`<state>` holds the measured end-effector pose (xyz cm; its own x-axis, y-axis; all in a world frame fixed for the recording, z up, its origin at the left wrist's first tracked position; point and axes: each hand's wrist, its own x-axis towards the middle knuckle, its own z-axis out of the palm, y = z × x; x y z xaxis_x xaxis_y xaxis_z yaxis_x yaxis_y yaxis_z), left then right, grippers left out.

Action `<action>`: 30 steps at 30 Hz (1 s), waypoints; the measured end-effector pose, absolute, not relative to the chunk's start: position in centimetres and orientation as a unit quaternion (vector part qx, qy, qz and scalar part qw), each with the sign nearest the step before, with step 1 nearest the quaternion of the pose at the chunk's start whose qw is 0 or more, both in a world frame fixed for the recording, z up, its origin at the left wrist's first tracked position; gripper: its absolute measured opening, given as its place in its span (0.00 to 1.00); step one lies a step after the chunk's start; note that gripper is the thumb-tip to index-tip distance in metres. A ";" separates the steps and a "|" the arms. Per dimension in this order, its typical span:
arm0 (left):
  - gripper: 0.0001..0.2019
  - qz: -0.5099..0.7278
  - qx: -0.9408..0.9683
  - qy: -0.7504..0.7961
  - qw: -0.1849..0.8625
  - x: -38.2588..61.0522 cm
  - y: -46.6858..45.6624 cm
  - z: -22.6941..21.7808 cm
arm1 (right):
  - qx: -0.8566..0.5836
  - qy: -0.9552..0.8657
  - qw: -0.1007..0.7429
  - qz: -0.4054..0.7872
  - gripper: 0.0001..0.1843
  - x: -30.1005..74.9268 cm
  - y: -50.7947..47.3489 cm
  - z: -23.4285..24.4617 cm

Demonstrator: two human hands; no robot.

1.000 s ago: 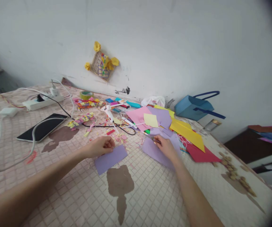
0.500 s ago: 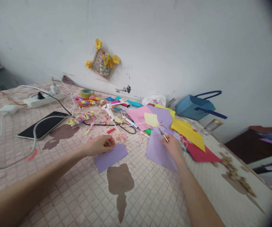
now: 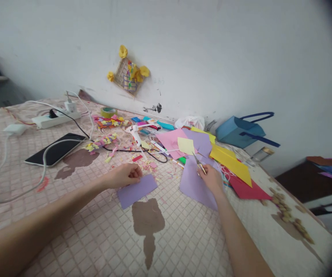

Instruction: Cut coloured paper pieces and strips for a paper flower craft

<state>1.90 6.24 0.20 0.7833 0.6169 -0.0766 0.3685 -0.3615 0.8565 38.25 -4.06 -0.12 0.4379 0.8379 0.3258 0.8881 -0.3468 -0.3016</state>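
My left hand (image 3: 124,176) is curled, its fingertips pinching the far edge of a small purple paper rectangle (image 3: 137,191) that lies on the patterned tablecloth (image 3: 96,238). My right hand (image 3: 212,179) is closed on a pair of scissors (image 3: 198,163), the blades pointing away toward the pile of coloured paper. This hand rests over a larger purple sheet (image 3: 194,184). A pale yellow square (image 3: 186,146) lies just beyond the scissor tips, on pink and purple sheets.
Yellow (image 3: 231,161) and red (image 3: 248,188) sheets lie right of the scissors. A white glue gun (image 3: 134,134), tape roll (image 3: 108,112), paper scraps, phone (image 3: 55,149), power strip (image 3: 56,118) and cables crowd the far left. A blue bag (image 3: 241,130) leans by the wall.
My right hand picked up the scissors from the purple sheet and shifted slightly right, turning the blades to point away. The left hand stayed on the small purple rectangle.
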 end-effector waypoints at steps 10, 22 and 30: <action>0.10 0.129 0.818 0.289 0.480 1.8 6.2 0.3 | -0.708 -0.660 0.251 0.023 0.10 29.9 -3.6 -0.7; 0.10 0.132 0.818 0.279 0.486 1.8 6.1 0.7 | -0.680 -0.708 0.160 -0.104 0.13 33.7 1.8 -0.1; 0.10 0.131 0.814 0.281 0.491 1.7 5.9 1.3 | -0.695 -0.697 0.123 -0.127 0.14 32.8 5.2 0.1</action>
